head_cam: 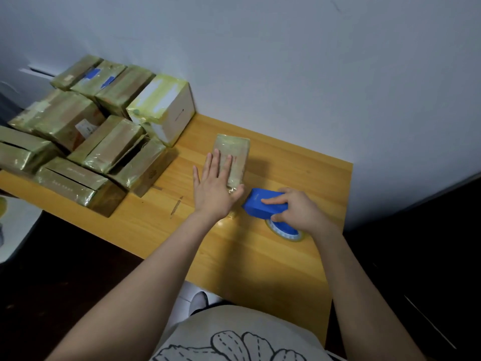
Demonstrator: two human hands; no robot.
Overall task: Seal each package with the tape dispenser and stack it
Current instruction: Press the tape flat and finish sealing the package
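On the yellow wooden tabletop [260, 261], towards its far middle, lies a flat rectangular package wrapped in shiny clear tape [235, 149], its long side running near to far. The left hand [214, 188] lies flat on the package's near left part, palm down, with the fingers straight and spread. Just to the near right of the package's near end, the right hand [299, 211] grips a blue plastic tape dispenser [260, 203]: the fingers curl round its body and the index finger lies along its top. The dispenser's roll of clear tape [286, 233] rests on the tabletop under that hand. Whether the dispenser's left end touches the package cannot be told.

Filling the far left of the tabletop is a loose pile of tape-wrapped brown cardboard boxes [86, 142], some lying on others, two with blue patches. At the pile's right edge, against the pale wall [312, 61], stands a white box banded with yellowish tape [169, 110]. It is well apart from the package under the left hand.
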